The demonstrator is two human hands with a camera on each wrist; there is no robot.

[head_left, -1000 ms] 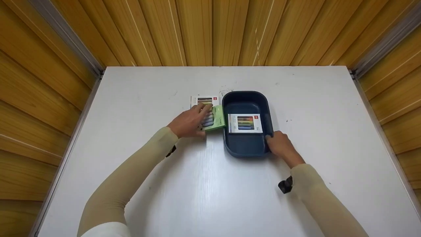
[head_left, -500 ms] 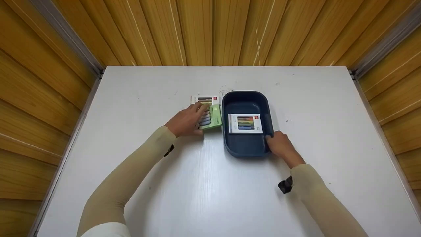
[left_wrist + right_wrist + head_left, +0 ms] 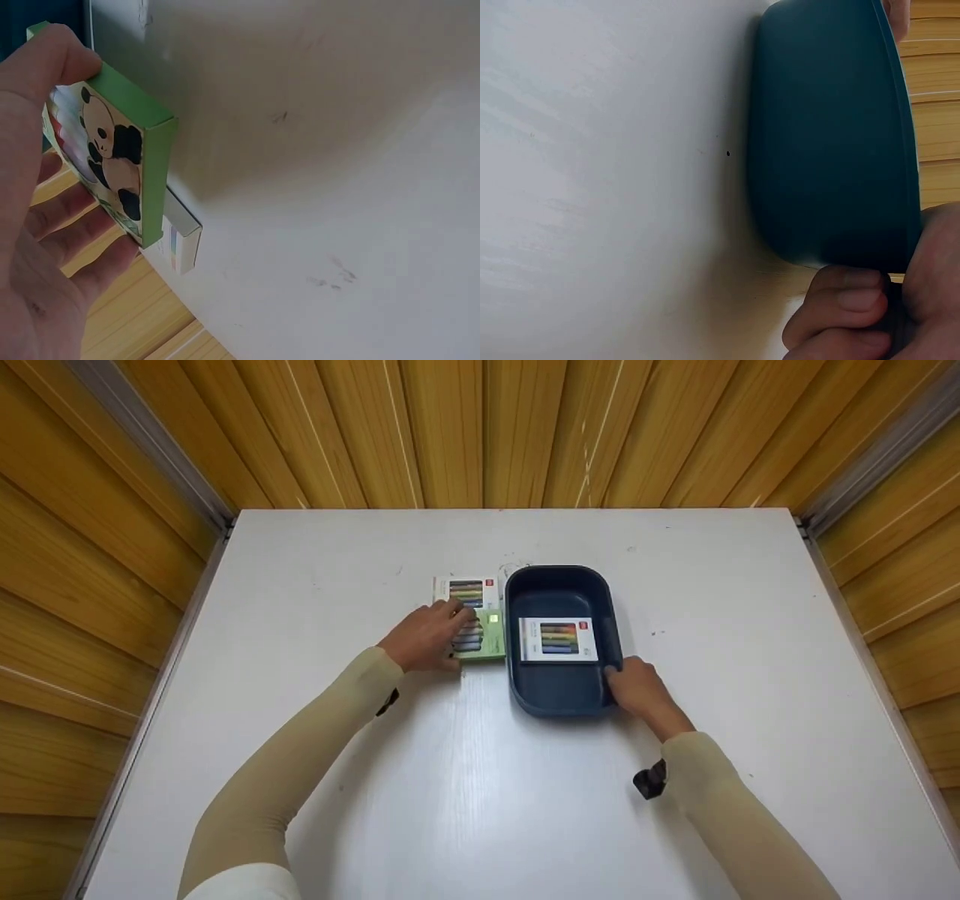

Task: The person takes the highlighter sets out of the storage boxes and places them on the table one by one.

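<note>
My left hand (image 3: 422,639) grips a green crayon box (image 3: 491,636) by its edges, thumb on one side and fingers on the other. A panda picture (image 3: 112,146) shows on its face in the left wrist view. This box lies just left of a dark blue bin (image 3: 555,690) and overlaps a white crayon box (image 3: 442,585) behind it on the table. Inside the bin rests another white crayon box (image 3: 531,641) with a clear window. My right hand (image 3: 641,690) holds the bin's right wall near the front corner, thumb inside and fingers curled outside.
The white tabletop (image 3: 450,795) carries small dark marks. Wood-patterned panels (image 3: 450,435) stand along its back and both sides, with metal posts at the corners. A black wrist camera (image 3: 649,780) sits beneath my right sleeve.
My left hand has shifted slightly left with the green crayon box, which now lies straighter and shows more of the white box behind it. My right hand and the bin stay put.
</note>
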